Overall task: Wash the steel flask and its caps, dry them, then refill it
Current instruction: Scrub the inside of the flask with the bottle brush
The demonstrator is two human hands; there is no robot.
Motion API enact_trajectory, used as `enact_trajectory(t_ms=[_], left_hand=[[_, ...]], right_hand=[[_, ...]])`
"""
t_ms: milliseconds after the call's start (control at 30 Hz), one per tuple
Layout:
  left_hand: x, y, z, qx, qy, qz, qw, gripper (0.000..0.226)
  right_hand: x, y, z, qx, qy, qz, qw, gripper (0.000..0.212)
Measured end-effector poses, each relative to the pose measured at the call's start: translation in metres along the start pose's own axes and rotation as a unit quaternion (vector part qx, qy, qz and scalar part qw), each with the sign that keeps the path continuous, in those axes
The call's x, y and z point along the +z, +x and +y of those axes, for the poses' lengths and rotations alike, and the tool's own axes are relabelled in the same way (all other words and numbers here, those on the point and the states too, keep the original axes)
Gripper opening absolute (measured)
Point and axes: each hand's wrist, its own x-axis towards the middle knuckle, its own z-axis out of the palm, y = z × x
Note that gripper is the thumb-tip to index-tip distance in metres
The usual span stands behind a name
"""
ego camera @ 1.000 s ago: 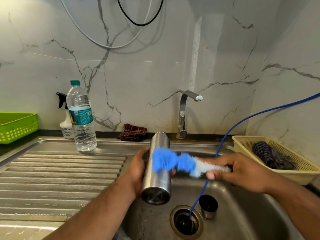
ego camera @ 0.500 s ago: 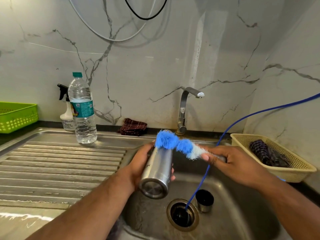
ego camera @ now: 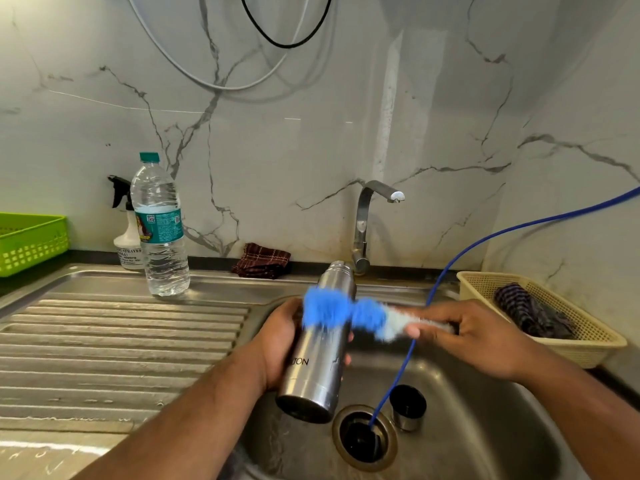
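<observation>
Left hand (ego camera: pixel 278 344) grips the flask (ego camera: pixel 317 370) above the sink (ego camera: pixel 502 431) — right hand (ego camera: pixel 478 337) holds a brush (ego camera: pixel 329 311) against its side. A cap (ego camera: pixel 407 407) stands by the drain (ego camera: pixel 363 439); the right-edge basket (ego camera: pixel 575 353) holds a cloth (ego camera: pixel 530 311).

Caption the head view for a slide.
Left hand holds the steel flask over the sink; right hand holds a blue brush against its side.

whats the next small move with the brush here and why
Probably sweep the brush down toward the base of the flask. The right hand holds its blue bristles across the upper body only, and the left hand grips the flask tilted over the sink, so the lower body is bare below them.
</observation>
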Motion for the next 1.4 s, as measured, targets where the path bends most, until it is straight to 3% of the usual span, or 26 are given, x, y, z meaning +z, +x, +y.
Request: enact_trajectory(t_ms=[67,100,200,267,300,400,433,500,567,733,867,1000,1033,1167,1300,1333,1400], left_hand=[[-0.001,0.002,0.000,0.000,-0.002,0.007,1.000,0.060],[0.000,0.001,0.001,-0.003,-0.007,0.008,1.000,0.061],[-0.002,0.000,0.001,-0.002,-0.012,0.008,1.000,0.061],[-0.004,-0.001,0.000,0.012,-0.015,0.019,1.000,0.060],[-0.004,0.001,0.000,0.022,-0.010,0.021,0.999,0.059],[0.001,-0.001,0.001,0.031,-0.009,0.009,0.999,0.061],[0.001,0.001,0.001,0.035,-0.009,0.007,0.999,0.062],[-0.001,0.002,0.001,0.052,0.006,0.012,0.999,0.063],[-0.004,0.004,0.001,0.067,0.036,0.034,0.996,0.058],[-0.004,0.008,0.002,0.069,0.057,0.045,0.995,0.068],[-0.007,0.008,0.001,0.053,0.023,0.080,0.995,0.061],[-0.002,0.007,0.002,0.030,0.004,0.085,0.996,0.060],[0.000,0.005,0.002,0.030,0.006,0.085,0.996,0.060],[0.001,0.002,0.001,0.048,0.027,0.103,0.993,0.055],[0.005,0.003,0.001,0.052,0.036,0.076,0.995,0.068],[0.005,0.003,0.002,0.054,0.037,0.074,0.995,0.068],[0.002,0.005,0.000,0.043,0.041,0.077,0.995,0.063]], right_hand=[[0.000,0.005,0.011,0.015,-0.080,0.094,0.992,0.033],[0.001,0.006,0.015,0.012,-0.098,0.101,0.990,0.037],[-0.003,0.001,0.006,0.001,-0.021,-0.029,0.999,0.024],[-0.003,-0.004,-0.003,-0.018,0.027,-0.119,0.992,0.028],[-0.002,-0.003,-0.002,-0.027,0.022,-0.101,0.994,0.028],[0.000,0.004,0.003,-0.018,-0.045,0.059,0.997,0.019],[0.000,0.005,0.005,-0.025,-0.049,0.062,0.997,0.017],[-0.001,0.002,0.005,-0.028,-0.003,-0.016,0.999,0.016],[0.001,-0.003,0.001,-0.038,0.041,-0.107,0.993,0.029],[0.005,0.004,0.010,-0.026,0.008,0.045,0.999,0.024],[0.003,-0.001,0.011,-0.036,0.017,-0.088,0.995,0.031],[0.004,0.005,0.015,-0.016,-0.056,0.048,0.997,0.031],[0.003,0.005,0.017,-0.018,-0.066,0.048,0.996,0.031],[-0.002,0.001,0.019,-0.035,-0.011,-0.074,0.997,0.036],[-0.004,0.005,0.014,-0.030,-0.089,0.074,0.993,0.027],[-0.004,0.004,0.014,-0.031,-0.094,0.076,0.992,0.027],[-0.008,0.002,0.013,-0.029,-0.058,-0.009,0.998,0.029]])
